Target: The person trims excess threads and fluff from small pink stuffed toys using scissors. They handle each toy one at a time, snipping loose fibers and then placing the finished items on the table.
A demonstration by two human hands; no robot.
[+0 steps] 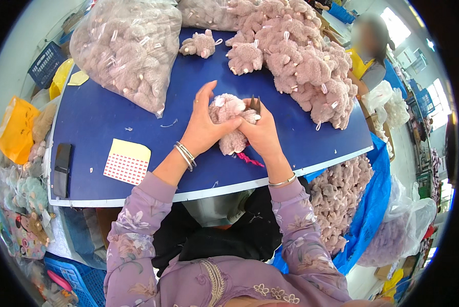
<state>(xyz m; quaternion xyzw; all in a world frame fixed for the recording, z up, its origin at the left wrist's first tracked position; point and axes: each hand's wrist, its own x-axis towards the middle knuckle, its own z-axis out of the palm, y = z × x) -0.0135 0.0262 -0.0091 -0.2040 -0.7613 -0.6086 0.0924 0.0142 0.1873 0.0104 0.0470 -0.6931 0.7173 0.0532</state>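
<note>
- Blue table with a white edge lies under your fingers, and a co-worker in a yellow apron sits well apart from them, far to the right.
- Your left hand is part open, cupped round the left side of the toy; its thumb lies across the plush and its upper fingers stand raised, spread away from the thumb.
- Your right hand is curled closed about the snips, their dark blades pointing away from you, while its fingers touch the toy's right side.
- So the toy sits between your two sets of fingers, grasped above the table; how your right fingertips grip underneath, you cannot tell from this view.
- Pink cord shows just below your right fingers; what it is tied to is hidden.
- Beyond your fingers lies a loose toy, with a clear bag of toys to its left and a big pile to its right.
- Left of your fingers, on the near side, lie a sticker sheet and, farther out, a phone.
- Right of your fingers, below the table edge, a blue sack holds more toys.
</note>
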